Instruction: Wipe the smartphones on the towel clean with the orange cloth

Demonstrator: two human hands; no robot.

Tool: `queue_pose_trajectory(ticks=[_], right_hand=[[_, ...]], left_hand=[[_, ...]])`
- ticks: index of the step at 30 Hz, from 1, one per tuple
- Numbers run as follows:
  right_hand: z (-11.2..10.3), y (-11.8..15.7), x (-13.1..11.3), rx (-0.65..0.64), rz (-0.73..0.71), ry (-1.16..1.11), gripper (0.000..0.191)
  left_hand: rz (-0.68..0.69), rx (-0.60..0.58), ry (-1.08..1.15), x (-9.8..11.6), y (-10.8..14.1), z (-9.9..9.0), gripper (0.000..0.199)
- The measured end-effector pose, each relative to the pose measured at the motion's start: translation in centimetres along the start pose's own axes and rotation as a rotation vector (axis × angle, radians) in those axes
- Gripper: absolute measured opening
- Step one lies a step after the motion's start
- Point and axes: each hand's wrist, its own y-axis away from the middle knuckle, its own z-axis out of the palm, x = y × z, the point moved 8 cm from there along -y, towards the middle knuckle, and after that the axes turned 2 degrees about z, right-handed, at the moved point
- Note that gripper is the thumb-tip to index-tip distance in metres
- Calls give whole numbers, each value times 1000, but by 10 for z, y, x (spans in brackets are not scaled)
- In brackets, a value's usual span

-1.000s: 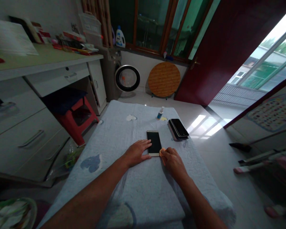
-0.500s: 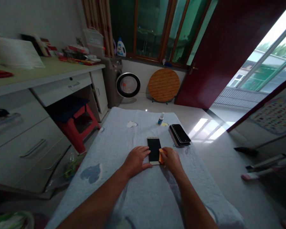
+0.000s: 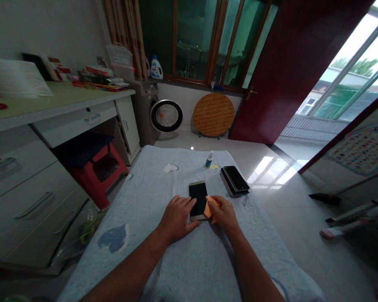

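A smartphone (image 3: 198, 197) with a dark screen and pale frame lies face up on the light-blue cloth cover, slightly turned. My left hand (image 3: 177, 216) grips it from the left, fingertips over the left edge and thumb along the bottom end. Pinched in my right hand (image 3: 226, 213) is a folded orange cloth (image 3: 209, 206), which touches the phone's lower right edge. To the right rests a stack of dark phones (image 3: 235, 179). A small spray bottle (image 3: 208, 160) with a blue label stands beyond the smartphone.
The cloth cover (image 3: 151, 180) has heart and cloud patterns. Leftward are a white desk (image 3: 91, 100) and a red stool (image 3: 105, 176). Ahead stand a washing machine with its round door (image 3: 166, 115) open and a round wooden tabletop (image 3: 213, 114). A dark red door (image 3: 290, 71) is at the right.
My right hand has moved the orange cloth slightly outward at the phone's right edge, and more of the cloth shows. The phone is turned a little. The whole view has shifted slightly.
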Motion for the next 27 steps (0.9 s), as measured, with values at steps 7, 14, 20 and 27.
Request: queue_pose_trajectory(ticks=[7,14,20,27], right_hand=[[17,7,-30,-76,-129,-253,30],[39,17,-42,-262,-181,-349,28],[34,12,-39,-212,-203,-306,22],[31,6,-23,-227,-5,-432,36]], left_hand=[[-109,57,-11,-7,-3,-5,76],[-227,229,389,-20,3,-9,83],[-433,363,630,-40,11,-17,76],[-498,277,588,-48,8,-6,75]])
